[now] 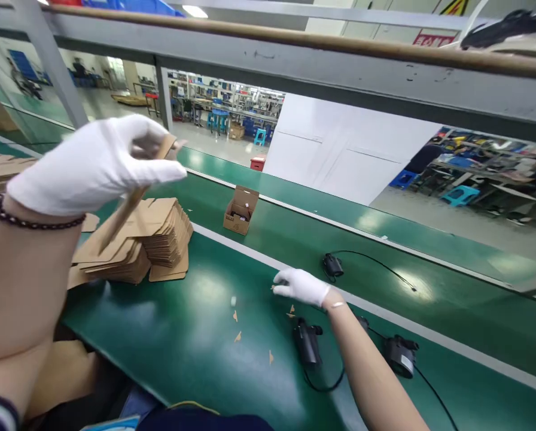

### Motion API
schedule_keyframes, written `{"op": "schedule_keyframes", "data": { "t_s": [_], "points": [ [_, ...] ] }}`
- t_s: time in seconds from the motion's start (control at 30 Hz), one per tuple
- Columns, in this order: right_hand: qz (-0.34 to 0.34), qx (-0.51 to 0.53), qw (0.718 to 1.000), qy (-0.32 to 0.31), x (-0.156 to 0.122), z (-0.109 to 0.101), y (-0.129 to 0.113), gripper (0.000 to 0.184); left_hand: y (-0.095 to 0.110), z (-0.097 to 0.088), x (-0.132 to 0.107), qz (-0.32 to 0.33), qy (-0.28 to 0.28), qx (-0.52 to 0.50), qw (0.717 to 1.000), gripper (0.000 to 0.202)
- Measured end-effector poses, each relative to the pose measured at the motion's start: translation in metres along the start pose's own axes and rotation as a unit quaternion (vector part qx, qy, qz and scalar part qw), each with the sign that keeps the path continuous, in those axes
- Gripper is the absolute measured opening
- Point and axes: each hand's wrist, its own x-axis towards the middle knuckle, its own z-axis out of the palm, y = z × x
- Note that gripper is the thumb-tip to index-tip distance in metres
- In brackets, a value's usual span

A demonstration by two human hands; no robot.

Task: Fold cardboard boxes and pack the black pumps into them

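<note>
My left hand (101,161), in a white glove, is raised at the left and pinches a flat cardboard box blank (127,215) by its upper edge. The blank is seen nearly edge-on, above a stack of folded cardboard blanks (164,233). Lower down at centre right, my right hand (301,286), gloved too, is over the green table with its fingers curled together. A small cardboard scrap (273,288) shows at its fingertips. Just below that hand are more brown scraps (291,311) and a black pump-like device (308,342) with a cable.
An open small cardboard box (241,211) with something dark inside stands on the green conveyor (286,230). Another black corded device (333,265) lies farther right on it. A similar unit (401,356) is right of my forearm. A metal shelf beam (268,51) crosses overhead.
</note>
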Motion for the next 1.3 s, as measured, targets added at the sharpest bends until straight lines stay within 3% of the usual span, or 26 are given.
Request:
{"op": "schedule_keyframes", "data": {
  "t_s": [0.07,0.13,0.2,0.27,0.33,0.43,0.5,0.57,0.67,0.73,0.83,0.93,1.0,1.13,1.3],
  "points": [
    [-0.093,0.106,0.985,0.103,-0.009,0.000,-0.032,0.060,0.019,-0.002,-0.024,0.023,-0.053,-0.234,0.971,0.079],
    [-0.183,0.263,0.923,0.214,-0.010,-0.001,-0.066,0.085,0.024,0.015,-0.041,0.024,-0.121,-0.421,0.899,0.076],
    [-0.245,0.389,0.850,0.257,-0.006,-0.002,-0.096,0.091,0.019,0.045,-0.049,0.011,-0.175,-0.534,0.827,0.072],
    [-0.262,0.459,0.806,0.266,0.000,-0.003,-0.114,0.085,0.010,0.080,-0.052,-0.005,-0.193,-0.584,0.789,0.065],
    [-0.232,0.508,0.781,0.280,0.004,0.001,-0.119,0.070,0.001,0.114,-0.054,-0.016,-0.132,-0.578,0.805,0.056],
    [-0.171,0.558,0.755,0.298,0.004,0.011,-0.114,0.050,-0.008,0.156,-0.062,-0.035,0.019,-0.548,0.836,0.050],
    [-0.141,0.579,0.742,0.307,0.001,0.018,-0.110,0.045,-0.010,0.175,-0.072,-0.046,0.051,-0.574,0.816,0.048],
    [-0.125,0.614,0.713,0.315,-0.001,0.023,-0.108,0.041,-0.008,0.187,-0.084,-0.057,0.049,-0.624,0.778,0.046],
    [-0.123,0.667,0.660,0.323,-0.005,0.028,-0.110,0.041,-0.003,0.190,-0.095,-0.081,0.045,-0.685,0.722,0.047],
    [-0.139,0.673,0.662,0.300,-0.009,0.031,-0.114,0.047,-0.001,0.187,-0.094,-0.096,0.053,-0.700,0.705,0.047],
    [-0.186,0.628,0.711,0.257,-0.017,0.036,-0.119,0.063,-0.002,0.180,-0.084,-0.099,0.087,-0.675,0.726,0.046],
    [-0.171,0.578,0.743,0.291,-0.019,0.041,-0.121,0.060,-0.004,0.179,-0.076,-0.074,0.125,-0.618,0.773,0.041],
    [-0.144,0.551,0.742,0.352,-0.018,0.043,-0.120,0.052,-0.004,0.181,-0.079,-0.036,0.104,-0.572,0.813,0.045],
    [-0.144,0.478,0.745,0.442,-0.016,0.044,-0.117,0.037,0.001,0.186,-0.098,0.006,-0.018,-0.487,0.873,0.049],
    [-0.155,0.433,0.738,0.494,-0.023,0.046,-0.119,0.025,0.005,0.183,-0.111,0.062,0.052,-0.379,0.922,0.028]
  ]
}}
